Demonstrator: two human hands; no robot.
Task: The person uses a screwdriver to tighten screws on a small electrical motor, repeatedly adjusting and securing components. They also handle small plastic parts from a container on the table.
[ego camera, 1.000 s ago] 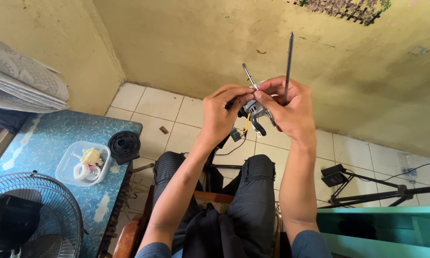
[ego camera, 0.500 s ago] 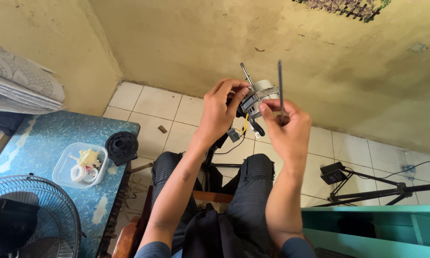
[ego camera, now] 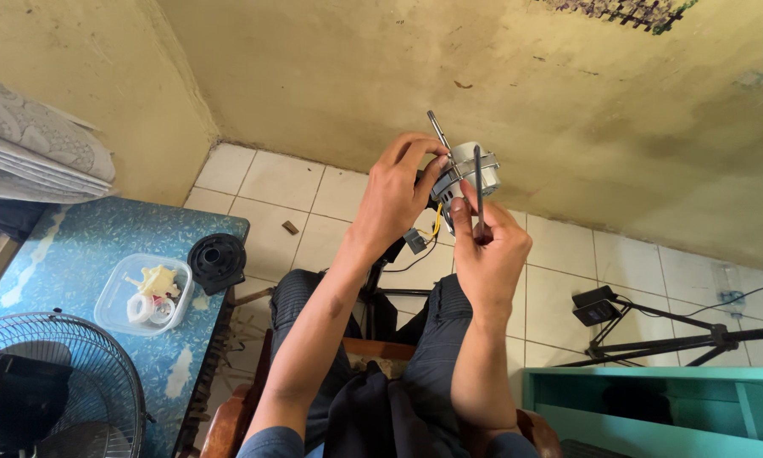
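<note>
The small grey motor (ego camera: 470,170) is held up above the lap, gripped from the left by the left hand (ego camera: 396,195). Just below it, the right hand (ego camera: 490,246) pinches a thin dark rod (ego camera: 478,191) upright against it. On the blue bench (ego camera: 76,246), a clear plastic tub (ego camera: 114,293) holds small yellow and white parts.

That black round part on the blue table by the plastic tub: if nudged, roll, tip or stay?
The black round part lies flat on the blue table, wider than tall, so it likely slides rather than tips. It looks like rigid moulded plastic, probably light. It sits close to the table's edge, so a push that way might drop it; on its rim it would likely roll.
</note>
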